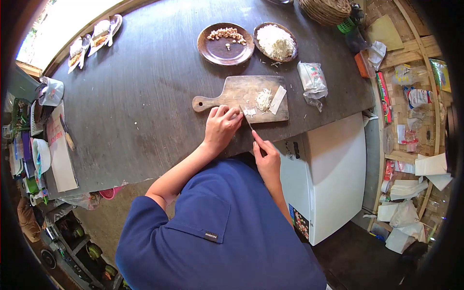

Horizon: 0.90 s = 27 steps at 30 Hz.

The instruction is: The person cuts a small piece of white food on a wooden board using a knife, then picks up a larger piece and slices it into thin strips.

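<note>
We see the right hand (267, 160) closed around a thin metal-bladed knife (249, 124) at the paddle-shaped wooden cutting board (237, 92). The left hand (223, 127) curls at the board's eight o'clock; whether it grips anything, we cannot tell. Fine white shreds (264, 99) and a flat, pale rectangular slice (277, 100) lie toward the board's three o'clock.

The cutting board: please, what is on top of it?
On the cutting board lie thin white shreds in a pile, a flat pale strip, and small white pieces beside the knife. What the left hand covers cannot be seen.
</note>
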Motion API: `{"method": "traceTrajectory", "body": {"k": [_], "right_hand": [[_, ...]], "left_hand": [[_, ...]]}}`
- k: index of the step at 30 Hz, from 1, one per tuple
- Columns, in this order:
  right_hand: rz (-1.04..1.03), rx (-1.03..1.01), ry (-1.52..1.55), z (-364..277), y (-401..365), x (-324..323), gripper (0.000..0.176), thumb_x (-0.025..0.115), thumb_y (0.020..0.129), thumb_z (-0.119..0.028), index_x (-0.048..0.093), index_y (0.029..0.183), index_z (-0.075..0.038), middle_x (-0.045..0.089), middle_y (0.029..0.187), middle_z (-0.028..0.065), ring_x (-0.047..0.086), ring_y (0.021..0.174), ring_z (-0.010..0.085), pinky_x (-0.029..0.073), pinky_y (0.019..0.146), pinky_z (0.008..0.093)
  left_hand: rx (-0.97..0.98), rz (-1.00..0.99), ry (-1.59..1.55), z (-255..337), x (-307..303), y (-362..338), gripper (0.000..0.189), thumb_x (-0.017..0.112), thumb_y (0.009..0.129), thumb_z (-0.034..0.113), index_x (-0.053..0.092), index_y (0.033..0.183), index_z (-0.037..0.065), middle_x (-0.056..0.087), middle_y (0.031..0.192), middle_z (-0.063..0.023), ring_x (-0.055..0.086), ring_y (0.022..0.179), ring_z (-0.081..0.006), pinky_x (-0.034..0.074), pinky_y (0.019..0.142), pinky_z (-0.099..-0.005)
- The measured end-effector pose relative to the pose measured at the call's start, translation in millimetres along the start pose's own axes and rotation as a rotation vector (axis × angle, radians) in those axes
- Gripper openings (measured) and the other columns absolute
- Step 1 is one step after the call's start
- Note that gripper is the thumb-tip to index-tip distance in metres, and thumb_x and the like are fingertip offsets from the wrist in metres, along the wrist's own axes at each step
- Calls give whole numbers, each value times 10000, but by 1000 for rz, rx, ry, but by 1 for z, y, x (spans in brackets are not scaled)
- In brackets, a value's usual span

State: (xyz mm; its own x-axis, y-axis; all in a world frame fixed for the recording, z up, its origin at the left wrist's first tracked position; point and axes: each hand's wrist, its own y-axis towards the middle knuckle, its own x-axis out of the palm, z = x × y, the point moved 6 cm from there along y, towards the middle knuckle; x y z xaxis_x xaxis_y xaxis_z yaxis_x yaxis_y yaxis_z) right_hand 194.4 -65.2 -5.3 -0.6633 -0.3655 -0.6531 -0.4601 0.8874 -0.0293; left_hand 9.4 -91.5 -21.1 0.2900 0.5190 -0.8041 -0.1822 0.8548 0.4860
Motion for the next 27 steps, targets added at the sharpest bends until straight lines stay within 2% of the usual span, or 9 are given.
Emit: {"method": "traceTrajectory", "body": {"k": [17, 27], "right_hand": [[2, -5, -4, -1, -5, 1, 376, 672, 1040, -129, 733, 1406, -193, 642, 852, 89, 606, 731, 193, 512, 741, 340], [7, 15, -15, -3, -7, 1, 359, 659, 1050, -157, 737, 1399, -198, 667, 882, 102, 650, 779, 246, 525, 773, 361]], "left_hand": [[13, 34, -14, -1, -2, 0, 210, 797, 830, 220, 785, 1030, 158, 677, 1054, 54, 612, 1041, -184, 492, 904, -366], [-12, 7, -10, -2, -2, -2, 207, 828, 802, 210, 803, 1005, 180, 700, 1091, 71, 628, 1058, -187, 503, 918, -379]]}}
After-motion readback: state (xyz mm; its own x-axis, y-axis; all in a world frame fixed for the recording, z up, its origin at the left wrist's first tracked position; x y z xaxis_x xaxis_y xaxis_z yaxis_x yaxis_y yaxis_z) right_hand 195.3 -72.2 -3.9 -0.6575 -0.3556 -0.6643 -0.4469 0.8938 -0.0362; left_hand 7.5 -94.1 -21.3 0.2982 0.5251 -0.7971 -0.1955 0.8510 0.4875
